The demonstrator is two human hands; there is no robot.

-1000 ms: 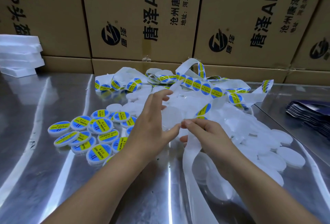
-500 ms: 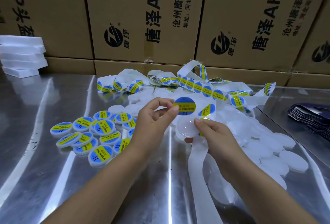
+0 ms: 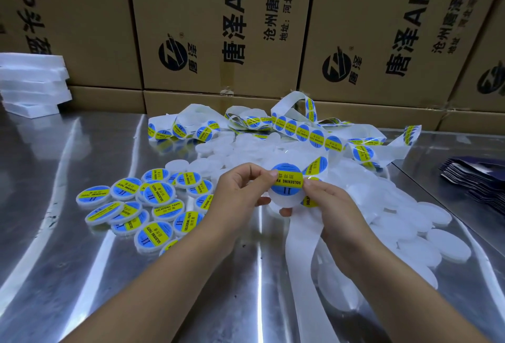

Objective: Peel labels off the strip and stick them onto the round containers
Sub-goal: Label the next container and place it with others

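Observation:
Between both hands sits a white round container (image 3: 282,200) with a blue and yellow label (image 3: 287,182) lying on its top. My left hand (image 3: 240,192) pinches the label's left edge. My right hand (image 3: 328,206) holds the container's right side, thumb on the label, and also holds the white backing strip (image 3: 300,255), which hangs down over the table. The label strip (image 3: 308,131) loops along the back of the table, still carrying several labels. Labelled containers (image 3: 144,206) lie heaped at the left, plain white ones (image 3: 404,222) at the right.
The steel table (image 3: 82,274) is backed by a wall of printed cardboard boxes (image 3: 218,28). White foam slabs (image 3: 30,83) are stacked at the far left. A pile of dark flat packets (image 3: 478,181) lies at the right edge.
My left hand peeled a label off the strip, carried it over the container in my right hand, and now the label lies on the container's top.

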